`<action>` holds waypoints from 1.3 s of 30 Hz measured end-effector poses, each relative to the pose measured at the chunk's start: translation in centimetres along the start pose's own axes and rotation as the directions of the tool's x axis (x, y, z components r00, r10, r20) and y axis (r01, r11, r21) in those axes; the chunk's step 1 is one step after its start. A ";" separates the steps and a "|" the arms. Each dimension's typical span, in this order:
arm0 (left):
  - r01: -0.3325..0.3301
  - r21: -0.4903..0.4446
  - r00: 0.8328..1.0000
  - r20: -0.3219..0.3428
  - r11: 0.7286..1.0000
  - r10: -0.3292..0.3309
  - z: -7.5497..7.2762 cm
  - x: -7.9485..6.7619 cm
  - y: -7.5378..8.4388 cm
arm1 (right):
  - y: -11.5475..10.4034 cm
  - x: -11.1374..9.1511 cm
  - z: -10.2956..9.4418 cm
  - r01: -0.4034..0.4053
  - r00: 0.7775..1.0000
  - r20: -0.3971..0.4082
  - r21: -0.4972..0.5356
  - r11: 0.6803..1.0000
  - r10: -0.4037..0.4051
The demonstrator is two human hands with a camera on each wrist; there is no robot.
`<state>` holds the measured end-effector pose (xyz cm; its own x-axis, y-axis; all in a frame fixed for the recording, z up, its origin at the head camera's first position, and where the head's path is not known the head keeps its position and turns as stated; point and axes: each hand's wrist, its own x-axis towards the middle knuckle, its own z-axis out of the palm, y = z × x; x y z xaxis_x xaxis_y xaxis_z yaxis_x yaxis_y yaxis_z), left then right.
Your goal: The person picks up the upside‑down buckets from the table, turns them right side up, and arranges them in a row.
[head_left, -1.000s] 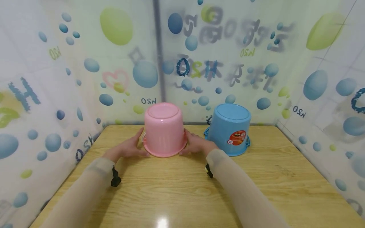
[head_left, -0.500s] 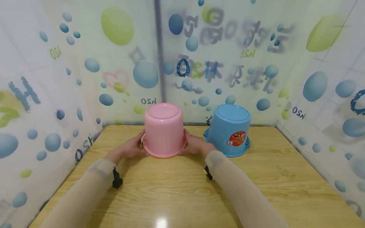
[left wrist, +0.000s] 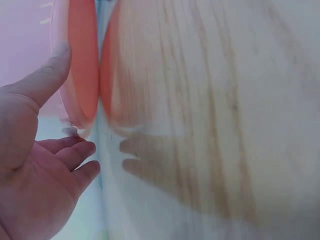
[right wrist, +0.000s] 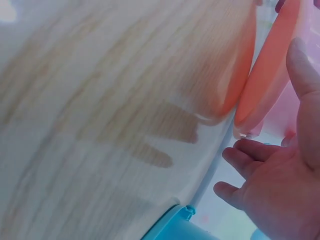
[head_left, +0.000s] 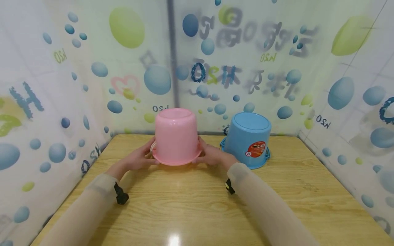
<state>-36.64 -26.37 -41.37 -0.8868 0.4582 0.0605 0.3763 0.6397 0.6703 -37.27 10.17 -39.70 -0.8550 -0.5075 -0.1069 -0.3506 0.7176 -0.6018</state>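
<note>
left hand [head_left: 139,159] | right hand [head_left: 213,155] | both pinching pink bucket [head_left: 176,138] | blue bucket [head_left: 241,141] beside right

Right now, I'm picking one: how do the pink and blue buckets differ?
The pink bucket is held by the left hand and right hand, raised at least partly off the table; the blue bucket rests on it untouched. The blue bucket shows a red label; the pink bucket shows none. Both are upside down.
</note>
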 end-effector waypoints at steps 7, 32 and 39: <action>-0.004 -0.058 1.000 -0.016 0.998 0.003 -0.2 -1.0 0.6 | -0.2 -0.7 0.1 0.000 1.000 -0.012 -0.008 1.000 0.000; -0.094 -0.193 0.989 -0.127 0.977 0.070 0.2 -2.8 3.5 | -0.2 -3.6 -0.4 0.082 0.990 -0.132 0.184 0.980 -0.058; -0.134 -0.237 0.984 -0.150 0.962 0.100 0.4 -2.9 4.4 | -0.6 -4.0 -0.4 0.151 0.972 -0.213 0.227 0.962 -0.102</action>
<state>-32.33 -24.60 -38.85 -0.8748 0.4221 0.2379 0.4175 0.4072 0.8123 -33.75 11.97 -38.64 -0.8763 -0.4649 0.1265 -0.3799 0.5052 -0.7749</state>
